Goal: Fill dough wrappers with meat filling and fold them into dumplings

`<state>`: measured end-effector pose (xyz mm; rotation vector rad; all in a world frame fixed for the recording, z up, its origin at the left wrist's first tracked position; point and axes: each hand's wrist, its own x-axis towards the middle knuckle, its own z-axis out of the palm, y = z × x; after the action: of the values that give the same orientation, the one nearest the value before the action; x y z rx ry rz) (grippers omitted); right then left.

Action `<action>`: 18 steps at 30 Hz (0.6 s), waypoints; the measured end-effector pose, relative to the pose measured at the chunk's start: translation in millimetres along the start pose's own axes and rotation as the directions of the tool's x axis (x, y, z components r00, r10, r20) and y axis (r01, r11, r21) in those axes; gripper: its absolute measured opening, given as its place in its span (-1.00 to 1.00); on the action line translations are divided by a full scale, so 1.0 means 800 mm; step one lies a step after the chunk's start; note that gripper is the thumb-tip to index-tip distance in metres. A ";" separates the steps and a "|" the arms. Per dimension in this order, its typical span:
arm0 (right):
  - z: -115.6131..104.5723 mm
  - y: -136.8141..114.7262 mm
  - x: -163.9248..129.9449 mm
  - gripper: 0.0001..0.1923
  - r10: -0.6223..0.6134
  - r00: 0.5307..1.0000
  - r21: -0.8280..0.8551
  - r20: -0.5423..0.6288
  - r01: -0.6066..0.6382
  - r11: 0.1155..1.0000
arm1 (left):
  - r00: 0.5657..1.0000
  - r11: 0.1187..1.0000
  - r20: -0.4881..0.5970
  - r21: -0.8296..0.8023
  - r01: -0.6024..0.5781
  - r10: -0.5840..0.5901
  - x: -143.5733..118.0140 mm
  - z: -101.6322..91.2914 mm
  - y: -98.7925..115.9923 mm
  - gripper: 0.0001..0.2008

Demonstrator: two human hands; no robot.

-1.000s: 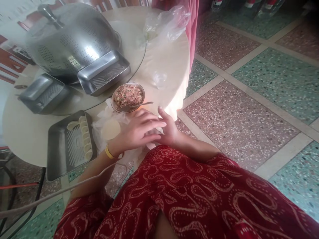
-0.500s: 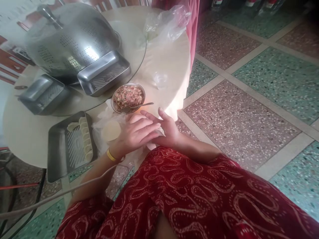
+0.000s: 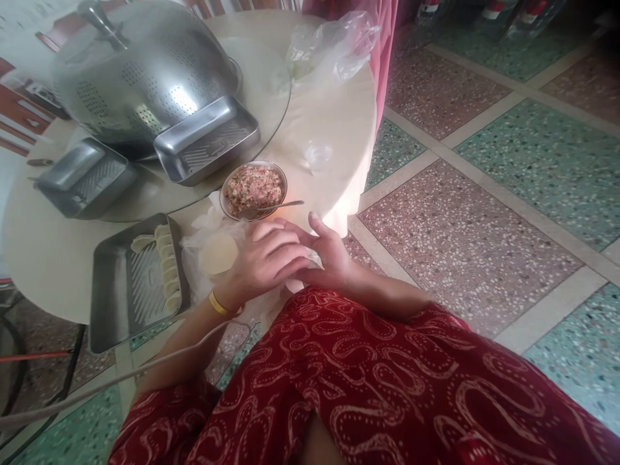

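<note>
My left hand (image 3: 274, 255), a yellow band at its wrist, curls palm-down over the fingers of my right hand (image 3: 332, 252). The right palm is turned up, its thumb raised. Between them shows the pale edge of what looks like a dumpling wrapper (image 3: 314, 258), mostly hidden by the left fingers. Just beyond the hands stands a bowl of minced filling (image 3: 254, 187) with a spoon (image 3: 278, 207) in it. Left of the hands, a stack of round wrappers (image 3: 219, 253) lies on a plastic bag (image 3: 194, 242). Folded dumplings (image 3: 167, 268) line the right side of a metal tray (image 3: 110, 284).
A large perforated metal colander (image 3: 145, 77) sits upside down on the glass turntable (image 3: 271, 84), with two metal trays (image 3: 208, 145) (image 3: 84, 181) leaning by it. A clear plastic bag (image 3: 339, 48) and a small clear cup (image 3: 317, 157) are on the table's right. A cable (image 3: 159, 358) crosses my left forearm.
The view has shifted slightly. The left fingers have drawn back a little over the right palm, and more of the pale piece shows between the hands.
</note>
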<state>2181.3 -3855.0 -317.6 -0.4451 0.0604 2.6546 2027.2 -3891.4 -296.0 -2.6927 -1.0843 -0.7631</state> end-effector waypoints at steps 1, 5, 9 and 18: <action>0.001 0.000 0.000 -0.39 0.002 1.000 -0.018 -0.009 -0.002 1.000 | 1.000 1.000 0.005 -0.016 -0.005 0.005 0.001 -0.001 0.001 -0.89; 0.001 0.000 0.002 -0.34 0.017 1.000 -0.107 0.014 -0.015 0.994 | 0.998 0.998 0.052 -0.049 -0.039 0.041 0.009 -0.003 0.002 -0.89; -0.005 0.002 0.006 -0.26 0.047 0.999 -0.172 0.023 -0.042 0.984 | 0.983 0.996 0.177 -0.083 -0.037 0.051 0.013 -0.003 0.001 -0.77; -0.016 0.003 0.012 -0.32 0.069 0.998 -0.145 0.004 -0.067 0.987 | 0.972 0.978 0.227 -0.207 -0.011 0.059 0.013 0.002 -0.007 -0.78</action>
<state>2176.1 -3854.9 -332.6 -0.4856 -0.1228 2.7389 2030.5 -3880.2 -292.4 -3.0298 -1.0525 -0.5944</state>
